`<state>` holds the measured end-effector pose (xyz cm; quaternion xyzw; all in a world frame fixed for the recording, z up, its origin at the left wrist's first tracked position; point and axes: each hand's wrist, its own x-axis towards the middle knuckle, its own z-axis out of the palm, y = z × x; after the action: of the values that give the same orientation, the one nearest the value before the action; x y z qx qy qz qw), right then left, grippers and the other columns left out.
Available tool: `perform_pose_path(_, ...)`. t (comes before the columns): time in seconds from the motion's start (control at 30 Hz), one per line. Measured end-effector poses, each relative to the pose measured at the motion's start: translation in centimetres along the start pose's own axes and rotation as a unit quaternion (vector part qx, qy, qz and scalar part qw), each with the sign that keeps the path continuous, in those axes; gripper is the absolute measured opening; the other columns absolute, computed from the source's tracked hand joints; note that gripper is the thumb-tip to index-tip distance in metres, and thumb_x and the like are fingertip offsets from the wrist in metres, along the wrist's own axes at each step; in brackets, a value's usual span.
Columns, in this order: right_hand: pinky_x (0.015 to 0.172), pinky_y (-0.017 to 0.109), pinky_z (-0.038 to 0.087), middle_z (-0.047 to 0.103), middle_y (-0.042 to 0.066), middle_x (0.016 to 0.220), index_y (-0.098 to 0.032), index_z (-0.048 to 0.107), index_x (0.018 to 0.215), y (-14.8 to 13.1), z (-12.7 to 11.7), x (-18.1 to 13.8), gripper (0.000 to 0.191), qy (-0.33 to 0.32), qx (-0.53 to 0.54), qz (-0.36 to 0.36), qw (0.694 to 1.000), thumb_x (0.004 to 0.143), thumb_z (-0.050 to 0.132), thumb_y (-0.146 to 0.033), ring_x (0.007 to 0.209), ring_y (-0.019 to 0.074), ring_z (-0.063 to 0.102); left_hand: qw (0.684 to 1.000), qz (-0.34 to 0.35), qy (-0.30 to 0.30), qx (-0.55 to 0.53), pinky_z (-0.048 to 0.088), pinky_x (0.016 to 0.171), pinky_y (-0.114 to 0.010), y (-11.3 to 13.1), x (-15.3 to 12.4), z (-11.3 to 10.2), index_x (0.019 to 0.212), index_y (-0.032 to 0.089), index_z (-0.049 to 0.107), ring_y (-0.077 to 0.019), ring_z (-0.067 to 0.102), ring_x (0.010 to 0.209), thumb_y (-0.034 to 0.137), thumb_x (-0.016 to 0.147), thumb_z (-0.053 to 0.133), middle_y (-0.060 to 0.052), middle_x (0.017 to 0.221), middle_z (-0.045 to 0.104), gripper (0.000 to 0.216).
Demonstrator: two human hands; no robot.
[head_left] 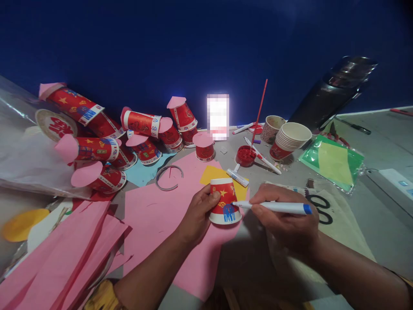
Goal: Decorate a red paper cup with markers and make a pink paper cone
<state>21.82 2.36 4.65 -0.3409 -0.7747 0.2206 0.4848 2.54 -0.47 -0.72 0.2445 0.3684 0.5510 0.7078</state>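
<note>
1 camera, worn on the person's head, looks forward and down from above and behind the red-and-white tapered paper cup (226,201). The cup shows near the lens, low and almost central in this 1 wide view, with the bare left hand (200,212) and bare right hand (288,219) at its sides and the forearms (153,267) entering below it. Beyond the cup, the view takes in the flat grey tabletop (262,173), then the plain dark-blue wall (145,43), farther off.
</note>
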Motion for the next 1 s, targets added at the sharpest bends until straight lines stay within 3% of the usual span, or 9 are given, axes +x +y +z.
perform_pose_path(0.8,0.050,0.024,0.052,0.075,0.000,0.064,-0.022,0.071,0.073,0.16,-0.21,0.24,0.015,-0.021,0.012,0.021,1.000,0.084,0.064,-0.015,0.051,0.0145,0.067,1.000,-0.004,0.000,0.003,0.058,0.079,-0.031,0.17,-0.16,0.09,0.107,0.012,0.077,-0.0226,0.074,0.084,0.041,0.082,0.085,-0.012,0.100,0.080,0.039)
perform_pose_path(1.0,0.053,0.025,0.055,0.075,0.001,0.065,-0.022,0.071,0.073,0.13,-0.33,0.23,0.014,-0.017,0.008,0.020,1.000,0.084,0.064,-0.016,0.052,0.0157,0.068,1.000,-0.007,0.000,0.001,0.058,0.079,-0.032,0.24,-0.14,0.13,0.104,0.012,0.077,-0.0226,0.074,0.084,0.042,0.082,0.086,-0.013,0.101,0.080,0.039)
